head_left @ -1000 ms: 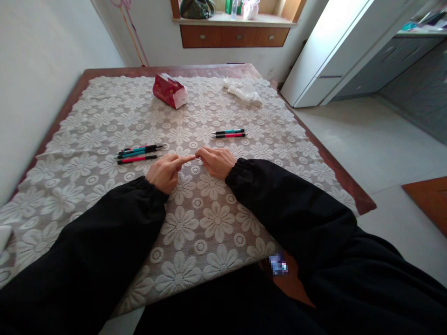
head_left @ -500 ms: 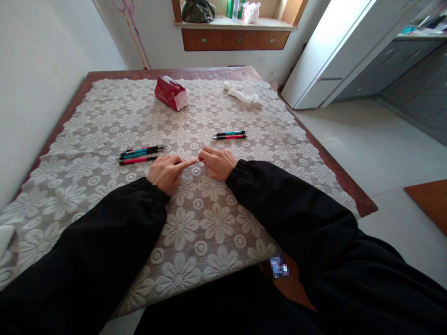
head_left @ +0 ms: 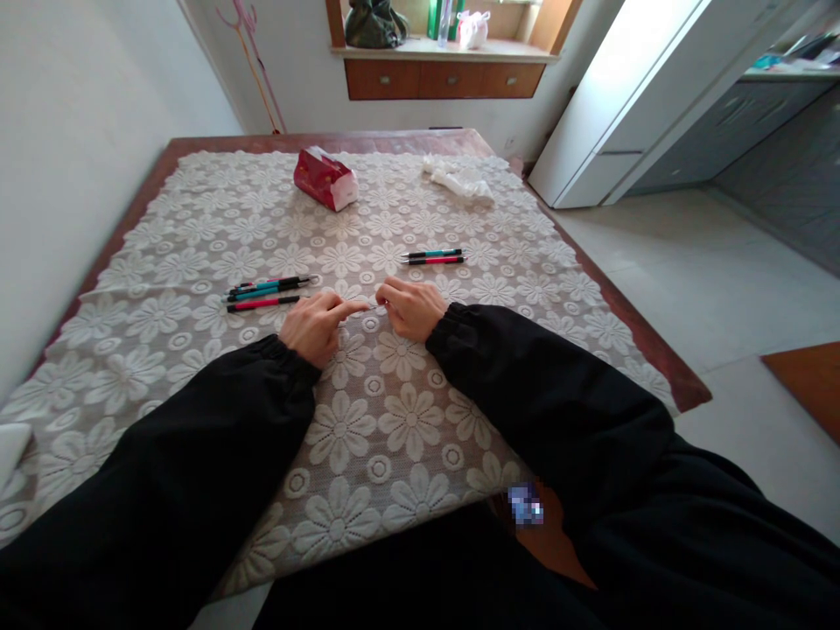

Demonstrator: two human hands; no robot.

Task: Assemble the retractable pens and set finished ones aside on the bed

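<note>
My left hand (head_left: 313,327) is closed, its index finger stretched toward the right along what seems to be a slim pen, mostly hidden by the fingers. A thin, pale tip (head_left: 373,307) shows between the two hands. My right hand (head_left: 412,308) is pinched at that tip, and anything inside its fingers is too small to make out. Beside my left hand lies a red and black pen (head_left: 262,304), with several teal, red and black pens (head_left: 269,287) just beyond it. Past my right hand, a teal and black pen (head_left: 433,253) and another red and black pen (head_left: 434,260) lie side by side.
A floral lace cloth (head_left: 410,420) covers the wooden table (head_left: 472,140). Toward the back are a red tissue pack (head_left: 325,179) and a crumpled white plastic bag (head_left: 459,181). A white object (head_left: 13,446) sits at the left edge. A white fridge (head_left: 610,114) stands beyond the table.
My hands stay almost in place, with a slightly wider gap between the fingertips where the thin tip now shows. The whole view has shifted slightly. The pens on the cloth have not moved.
</note>
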